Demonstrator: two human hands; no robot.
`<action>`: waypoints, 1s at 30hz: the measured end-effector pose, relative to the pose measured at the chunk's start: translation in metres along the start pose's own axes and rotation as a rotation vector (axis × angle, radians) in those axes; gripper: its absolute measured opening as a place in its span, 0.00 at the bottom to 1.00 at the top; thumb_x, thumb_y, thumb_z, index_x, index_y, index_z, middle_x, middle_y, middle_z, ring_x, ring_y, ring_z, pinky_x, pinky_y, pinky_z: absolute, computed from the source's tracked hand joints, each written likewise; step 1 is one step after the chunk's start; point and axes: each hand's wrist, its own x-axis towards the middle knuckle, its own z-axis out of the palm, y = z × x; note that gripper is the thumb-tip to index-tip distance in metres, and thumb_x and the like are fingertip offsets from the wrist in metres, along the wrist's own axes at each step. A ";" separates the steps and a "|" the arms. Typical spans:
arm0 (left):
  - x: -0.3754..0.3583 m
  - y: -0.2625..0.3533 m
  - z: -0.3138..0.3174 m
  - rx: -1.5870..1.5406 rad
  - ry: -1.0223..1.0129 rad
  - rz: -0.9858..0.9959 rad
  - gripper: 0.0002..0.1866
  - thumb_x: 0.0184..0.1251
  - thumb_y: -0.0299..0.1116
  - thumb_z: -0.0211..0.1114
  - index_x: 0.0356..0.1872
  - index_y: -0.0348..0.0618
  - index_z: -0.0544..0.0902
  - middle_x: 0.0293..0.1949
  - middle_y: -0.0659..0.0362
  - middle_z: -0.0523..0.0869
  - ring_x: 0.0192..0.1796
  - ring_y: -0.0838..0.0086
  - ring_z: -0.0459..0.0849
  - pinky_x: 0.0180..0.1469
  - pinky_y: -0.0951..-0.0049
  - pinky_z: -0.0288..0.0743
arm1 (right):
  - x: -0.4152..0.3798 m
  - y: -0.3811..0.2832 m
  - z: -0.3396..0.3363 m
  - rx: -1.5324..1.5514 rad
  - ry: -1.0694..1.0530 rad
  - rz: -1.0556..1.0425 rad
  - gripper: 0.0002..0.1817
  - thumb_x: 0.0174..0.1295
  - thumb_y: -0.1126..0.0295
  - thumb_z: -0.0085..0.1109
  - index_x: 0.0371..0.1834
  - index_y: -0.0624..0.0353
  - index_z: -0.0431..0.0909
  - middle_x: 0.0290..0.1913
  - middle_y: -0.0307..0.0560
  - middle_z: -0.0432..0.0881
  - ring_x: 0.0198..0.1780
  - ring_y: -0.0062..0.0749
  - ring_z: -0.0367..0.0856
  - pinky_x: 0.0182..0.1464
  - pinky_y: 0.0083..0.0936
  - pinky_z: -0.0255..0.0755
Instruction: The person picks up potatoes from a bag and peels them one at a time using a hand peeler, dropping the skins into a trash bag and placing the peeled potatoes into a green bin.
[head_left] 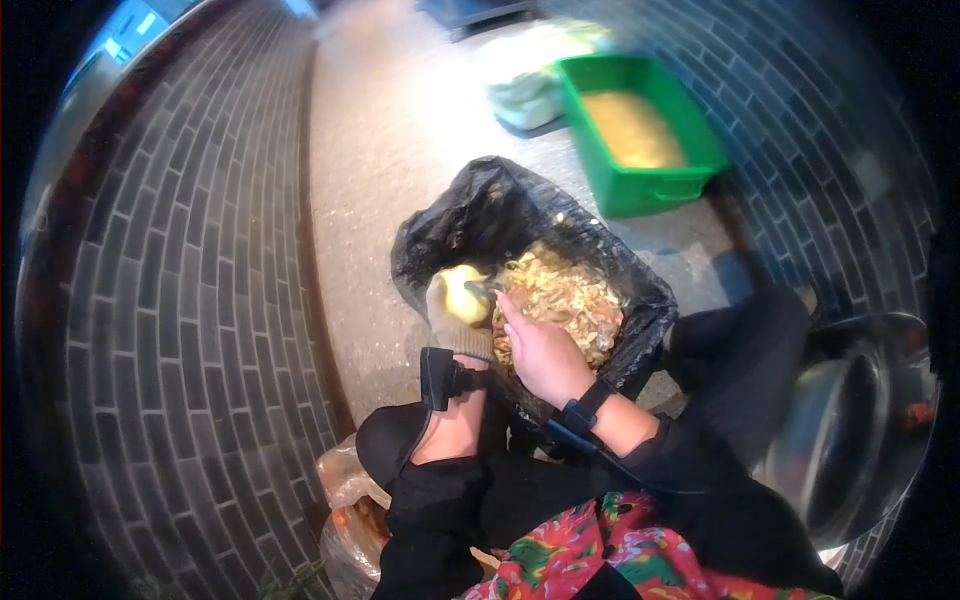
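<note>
A pale, peeled-looking potato (463, 296) sits in my left hand (450, 325), which wears a beige knit glove and is closed around it. My bare right hand (545, 358) is closed on a small dark tool that looks like a peeler (484, 287), its end against the potato's right side. The tool's handle is mostly hidden by my fingers. Both hands are above a container lined with a black plastic bag (478, 205). Inside lies a heap of vegetable peelings (565, 290), mostly pale with some orange bits.
Beyond the bag, a green crate (640, 190) holds yellowish contents, beside a whitish plastic sack (525, 90). A clear bag (350, 510) with orange items lies by my left leg. A large metal pot or basin (830, 430) stands at right. Tiled walls (200, 250) rise on both sides.
</note>
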 end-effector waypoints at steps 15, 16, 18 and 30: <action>0.014 0.013 0.012 -0.128 0.036 -0.070 0.25 0.66 0.58 0.55 0.45 0.45 0.80 0.38 0.54 0.85 0.37 0.61 0.85 0.35 0.60 0.82 | 0.001 0.005 -0.035 0.141 -0.098 0.140 0.22 0.72 0.63 0.46 0.69 0.48 0.69 0.26 0.62 0.79 0.29 0.54 0.81 0.35 0.44 0.73; 0.008 0.011 0.014 -0.134 0.034 -0.069 0.25 0.66 0.58 0.55 0.45 0.45 0.80 0.38 0.54 0.85 0.37 0.61 0.85 0.35 0.60 0.82 | 0.007 0.005 -0.042 0.127 -0.090 0.155 0.22 0.71 0.62 0.46 0.68 0.49 0.70 0.28 0.64 0.80 0.31 0.56 0.81 0.36 0.46 0.72; -0.010 0.009 0.018 0.376 -0.223 0.283 0.22 0.67 0.55 0.55 0.45 0.46 0.80 0.39 0.56 0.85 0.38 0.62 0.85 0.38 0.60 0.82 | 0.016 0.005 -0.051 0.110 -0.033 0.069 0.22 0.71 0.62 0.47 0.67 0.49 0.70 0.28 0.65 0.80 0.31 0.57 0.81 0.36 0.46 0.72; 0.002 0.012 0.013 0.102 -0.259 -0.239 0.21 0.75 0.53 0.49 0.45 0.47 0.79 0.39 0.57 0.86 0.39 0.68 0.86 0.41 0.65 0.82 | 0.019 -0.003 -0.039 -0.048 -0.029 0.033 0.23 0.71 0.63 0.48 0.68 0.52 0.69 0.25 0.66 0.79 0.30 0.60 0.81 0.36 0.49 0.72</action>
